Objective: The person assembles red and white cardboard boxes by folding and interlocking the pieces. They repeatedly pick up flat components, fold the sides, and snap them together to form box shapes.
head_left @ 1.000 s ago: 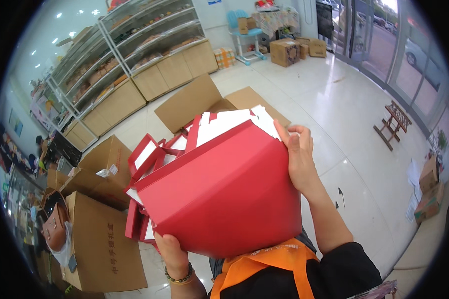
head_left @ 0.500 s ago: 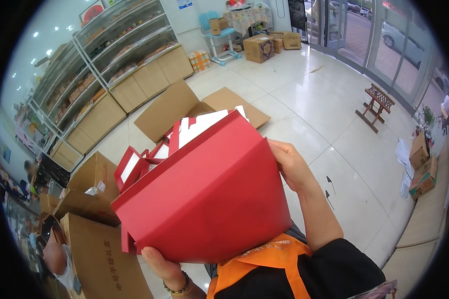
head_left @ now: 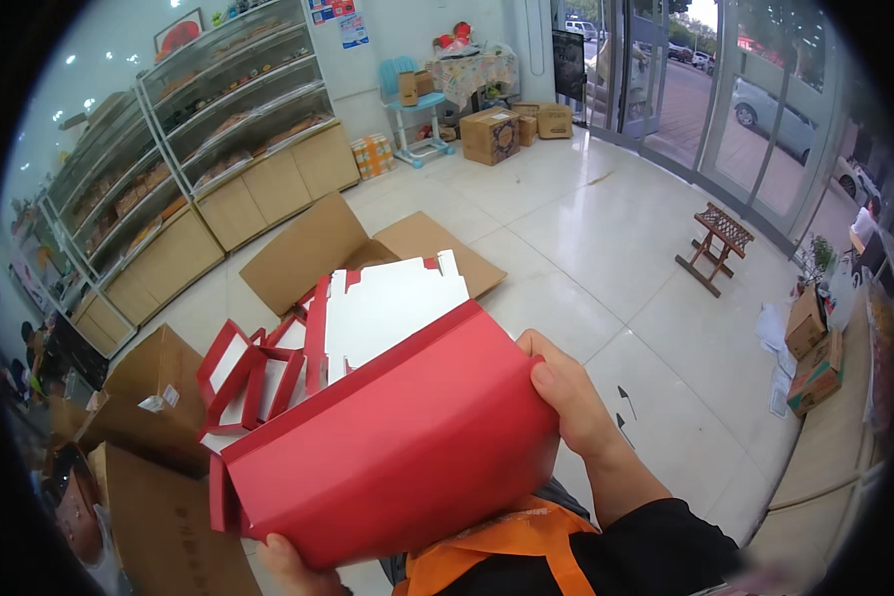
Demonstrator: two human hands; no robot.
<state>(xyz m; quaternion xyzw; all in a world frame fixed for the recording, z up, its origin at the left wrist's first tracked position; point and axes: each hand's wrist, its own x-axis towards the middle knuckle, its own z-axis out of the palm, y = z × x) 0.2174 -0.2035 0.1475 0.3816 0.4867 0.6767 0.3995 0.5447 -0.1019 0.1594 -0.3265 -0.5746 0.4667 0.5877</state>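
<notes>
Head view: both hands hold a red box (head_left: pixel 397 452), a half-folded cardboard carton with white inner flaps sticking up at its far edge, raised close below the camera and tilted down to the left. Right hand (head_left: pixel 566 392) comes up from a black sleeve at the box's right end, wrist bent, thumb pressed along the top edge and fingers wrapped behind the panel, gripping it. Left hand (head_left: pixel 293 564) sits under the box's lower left corner; only a few fingertips show there, curled against the bottom, supporting it. An orange apron strap (head_left: pixel 507 541) lies just below the box. Beyond the box, flattened brown cardboard (head_left: pixel 338 248) lies on the tiled floor, with a wooden stool (head_left: pixel 715 243) well to the box's right.
</notes>
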